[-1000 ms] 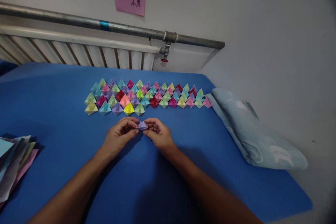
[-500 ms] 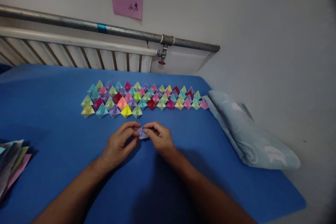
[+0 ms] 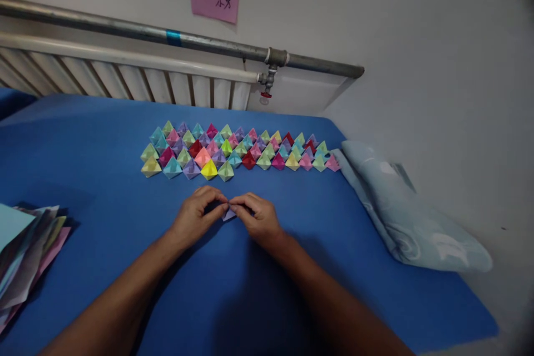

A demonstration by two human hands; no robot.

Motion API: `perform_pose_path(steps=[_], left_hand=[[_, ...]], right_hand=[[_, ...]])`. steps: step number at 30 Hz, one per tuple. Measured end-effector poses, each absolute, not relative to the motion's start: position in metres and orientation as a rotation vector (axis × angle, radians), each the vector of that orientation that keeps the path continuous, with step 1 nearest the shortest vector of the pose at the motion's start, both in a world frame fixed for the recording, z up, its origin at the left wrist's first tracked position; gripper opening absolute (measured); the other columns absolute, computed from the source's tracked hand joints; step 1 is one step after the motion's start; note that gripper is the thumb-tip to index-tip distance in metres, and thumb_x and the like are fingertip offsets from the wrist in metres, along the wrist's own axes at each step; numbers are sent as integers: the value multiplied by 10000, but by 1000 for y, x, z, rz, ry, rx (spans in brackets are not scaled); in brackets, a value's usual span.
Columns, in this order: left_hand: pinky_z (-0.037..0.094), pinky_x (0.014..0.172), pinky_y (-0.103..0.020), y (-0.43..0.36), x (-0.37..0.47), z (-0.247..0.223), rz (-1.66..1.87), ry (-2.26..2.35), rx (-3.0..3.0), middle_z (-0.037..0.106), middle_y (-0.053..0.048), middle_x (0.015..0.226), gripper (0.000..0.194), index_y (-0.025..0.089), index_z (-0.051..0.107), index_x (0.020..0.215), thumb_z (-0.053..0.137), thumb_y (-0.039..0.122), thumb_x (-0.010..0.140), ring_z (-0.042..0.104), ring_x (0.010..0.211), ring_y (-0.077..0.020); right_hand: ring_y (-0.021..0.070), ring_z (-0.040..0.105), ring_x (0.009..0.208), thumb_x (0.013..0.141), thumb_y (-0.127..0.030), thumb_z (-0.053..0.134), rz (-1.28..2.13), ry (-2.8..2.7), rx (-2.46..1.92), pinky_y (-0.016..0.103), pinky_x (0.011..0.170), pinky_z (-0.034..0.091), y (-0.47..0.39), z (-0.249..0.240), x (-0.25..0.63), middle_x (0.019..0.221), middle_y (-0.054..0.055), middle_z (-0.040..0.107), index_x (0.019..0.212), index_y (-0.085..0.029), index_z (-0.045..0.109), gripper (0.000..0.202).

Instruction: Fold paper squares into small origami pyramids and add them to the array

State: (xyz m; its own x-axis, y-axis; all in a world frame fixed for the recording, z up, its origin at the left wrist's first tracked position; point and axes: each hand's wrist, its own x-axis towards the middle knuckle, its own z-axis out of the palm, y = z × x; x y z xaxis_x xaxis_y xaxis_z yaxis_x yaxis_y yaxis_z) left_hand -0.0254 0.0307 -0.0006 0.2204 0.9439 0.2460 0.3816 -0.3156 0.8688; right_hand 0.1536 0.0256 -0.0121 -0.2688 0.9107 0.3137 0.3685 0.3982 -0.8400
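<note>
A small folded piece of lilac paper is pinched between my two hands, just above the blue surface. My left hand grips its left side with thumb and fingertips. From the other side my right hand pinches it the same way, and the fingertips of both hands nearly meet at its top. Most of the paper is hidden by my fingers. Just beyond my hands stand rows of folded paper boats in many colours, set close together.
A stack of coloured paper sheets lies at the left edge. To the right is a folded pale-green cloth. Behind the blue surface are a white radiator, a metal pipe and a valve with a red handle.
The left thumb has come in against the paper, and both hands' fingertips are closer together at its top. Less of the lilac paper shows. The whole view has shifted slightly.
</note>
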Motion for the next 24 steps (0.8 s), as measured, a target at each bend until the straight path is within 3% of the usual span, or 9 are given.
perform_pose_path(steps=[8, 13, 19, 24], left_hand=[[448, 748, -298, 34, -30, 0, 1091, 1236, 1622, 634, -16, 796, 142, 228, 693, 728, 636, 347, 782, 585, 796, -181], [450, 668, -279, 40, -35, 1, 1128, 1270, 1272, 612, 6, 691, 153, 213, 699, 723, 733, 361, 703, 561, 672, -148], [531, 662, -291, 36, -27, 4, 1084, 1177, 942, 628, 7, 764, 345, 165, 656, 765, 819, 421, 598, 600, 707, -137], [544, 645, -302, 27, -18, 4, 991, 1199, 936, 667, -10, 787, 482, 150, 624, 886, 859, 373, 529, 640, 720, -160]], right_hand=[[152, 604, 754, 873, -204, 543, 797, -1830, -1136, 280, 755, 461, 26, -11, 155, 791, 16, 668, 847, -219, 691, 151], [156, 601, 766, 882, -199, 528, 716, -1828, -1189, 273, 753, 457, 25, -11, 157, 809, 25, 655, 839, -214, 664, 144], [171, 598, 770, 928, -168, 467, 444, -1981, -1170, 284, 744, 460, 16, -7, 155, 815, 56, 653, 886, -188, 645, 184], [179, 617, 807, 959, -169, 425, 206, -2093, -1122, 290, 767, 481, 11, -8, 153, 842, 72, 671, 920, -175, 642, 221]])
